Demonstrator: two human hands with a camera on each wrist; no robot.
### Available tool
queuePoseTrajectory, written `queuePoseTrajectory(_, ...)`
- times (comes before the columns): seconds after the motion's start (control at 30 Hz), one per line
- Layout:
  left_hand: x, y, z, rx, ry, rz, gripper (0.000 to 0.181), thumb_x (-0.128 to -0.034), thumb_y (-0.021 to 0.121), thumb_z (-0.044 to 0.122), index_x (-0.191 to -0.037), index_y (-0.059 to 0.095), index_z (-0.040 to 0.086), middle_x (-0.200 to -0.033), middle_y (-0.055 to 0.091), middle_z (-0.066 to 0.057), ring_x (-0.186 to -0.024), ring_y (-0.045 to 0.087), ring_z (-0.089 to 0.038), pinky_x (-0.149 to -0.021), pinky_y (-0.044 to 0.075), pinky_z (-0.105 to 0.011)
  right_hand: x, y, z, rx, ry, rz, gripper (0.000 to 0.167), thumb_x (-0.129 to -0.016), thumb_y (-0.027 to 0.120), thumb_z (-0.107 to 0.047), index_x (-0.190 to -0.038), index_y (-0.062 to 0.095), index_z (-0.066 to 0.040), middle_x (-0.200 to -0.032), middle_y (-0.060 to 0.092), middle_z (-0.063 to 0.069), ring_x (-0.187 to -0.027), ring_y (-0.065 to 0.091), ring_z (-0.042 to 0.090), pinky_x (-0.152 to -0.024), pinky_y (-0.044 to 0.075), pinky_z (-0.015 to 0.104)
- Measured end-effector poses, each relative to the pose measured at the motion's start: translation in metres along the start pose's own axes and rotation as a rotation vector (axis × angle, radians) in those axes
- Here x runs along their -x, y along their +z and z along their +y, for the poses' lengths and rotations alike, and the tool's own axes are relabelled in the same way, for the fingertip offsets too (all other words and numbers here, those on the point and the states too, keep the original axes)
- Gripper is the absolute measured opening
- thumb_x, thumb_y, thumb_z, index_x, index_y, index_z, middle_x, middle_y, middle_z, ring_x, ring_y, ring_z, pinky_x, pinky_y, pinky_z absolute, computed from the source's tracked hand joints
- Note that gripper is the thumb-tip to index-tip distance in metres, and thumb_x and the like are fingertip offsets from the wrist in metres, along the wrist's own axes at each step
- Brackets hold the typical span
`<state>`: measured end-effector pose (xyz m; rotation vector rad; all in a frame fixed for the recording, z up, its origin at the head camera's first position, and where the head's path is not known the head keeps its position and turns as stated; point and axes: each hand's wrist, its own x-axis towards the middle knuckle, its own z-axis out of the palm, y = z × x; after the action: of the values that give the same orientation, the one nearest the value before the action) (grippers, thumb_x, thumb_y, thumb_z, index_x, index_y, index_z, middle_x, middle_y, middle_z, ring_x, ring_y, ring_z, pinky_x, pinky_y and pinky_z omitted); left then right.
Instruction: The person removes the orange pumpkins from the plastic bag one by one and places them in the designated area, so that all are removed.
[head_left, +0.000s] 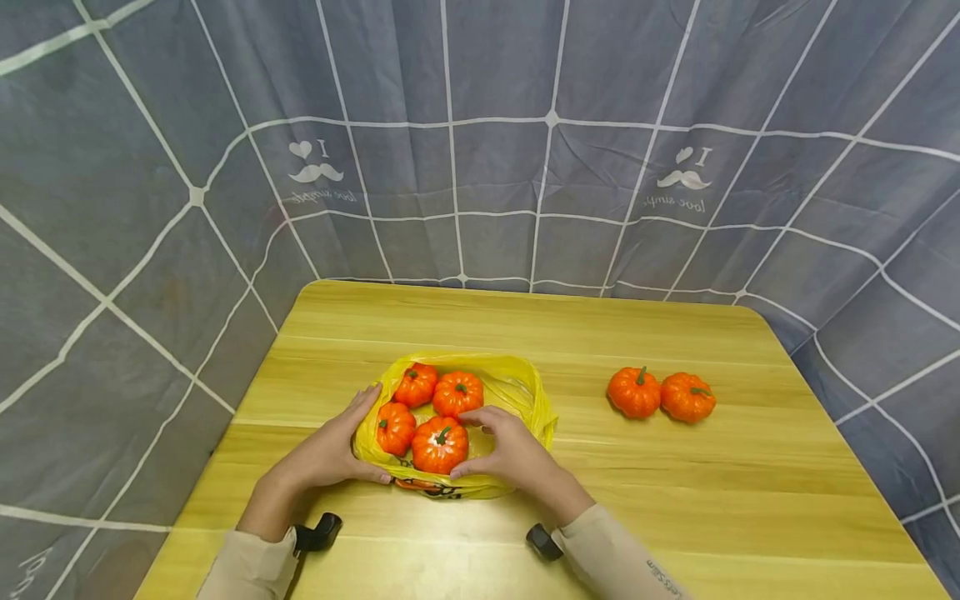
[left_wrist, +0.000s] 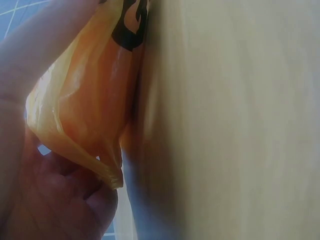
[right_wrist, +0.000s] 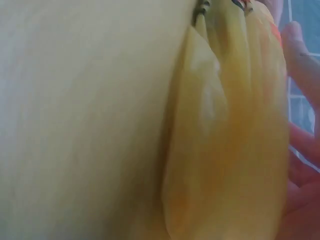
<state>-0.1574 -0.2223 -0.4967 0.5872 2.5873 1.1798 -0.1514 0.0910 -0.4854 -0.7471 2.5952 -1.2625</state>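
In the head view a yellow plastic bag (head_left: 517, 375) lies with its mouth spread wide. Several small orange pumpkins with green stems sit inside it, among them a front pumpkin (head_left: 435, 457) and a back pumpkin (head_left: 458, 393). My left hand (head_left: 330, 446) grips the bag's left side, thumb at the front and fingers behind. The left wrist view shows the bag's folded yellow film (left_wrist: 85, 145) between thumb and fingers. Reaching over the bag's right rim, my right hand (head_left: 506, 446) holds the front pumpkin's right side between thumb and fingers. In the right wrist view the bag hides that pumpkin.
Two more pumpkins, a left one (head_left: 633, 393) and a right one (head_left: 687, 397), stand side by side on the wooden table (head_left: 675, 500) to the right of the bag. A grey curtain (head_left: 495, 167) with white lines hangs behind the table and along its sides.
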Motion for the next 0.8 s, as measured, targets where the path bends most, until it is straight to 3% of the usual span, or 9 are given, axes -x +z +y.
queuePoseTrajectory(0.23, 0.000, -0.001, 0.001, 0.006, 0.003, -0.002, 0.136, -0.0639, 0.096, 0.042, -0.162, 0.009, 0.005, -0.165, 0.007, -0.026, -0.150, 0.004, -0.045, -0.115, 0.014, -0.065, -0.003, 0.014, -0.004, 0.056, -0.008, 0.021, 0.080, -0.072, 0.091, -0.042, -0.136, 0.062, -0.004, -0.130, 0.061, 0.002, -0.120, 0.056, 0.018, -0.103, 0.047, 0.036)
queuePoseTrajectory(0.57, 0.003, -0.002, 0.000, 0.012, 0.000, 0.014, 0.135, -0.0639, 0.096, 0.039, -0.162, 0.010, 0.005, -0.164, 0.009, -0.026, -0.150, 0.005, -0.046, -0.115, 0.014, -0.065, -0.001, 0.025, -0.007, -0.058, 0.029, 0.040, 0.080, -0.073, 0.092, -0.039, -0.135, 0.061, 0.001, -0.130, 0.058, 0.005, -0.118, 0.058, 0.019, -0.097, 0.051, 0.029)
queuePoseTrajectory(0.8, 0.003, -0.002, 0.000, 0.005, 0.005, 0.013, 0.134, -0.0646, 0.095, 0.042, -0.162, 0.010, 0.006, -0.164, 0.009, -0.027, -0.149, 0.005, -0.047, -0.115, 0.013, -0.065, 0.002, 0.021, -0.008, -0.088, 0.022, 0.066, 0.080, -0.073, 0.091, -0.042, -0.134, 0.061, 0.000, -0.129, 0.058, 0.001, -0.117, 0.059, 0.018, -0.095, 0.052, 0.030)
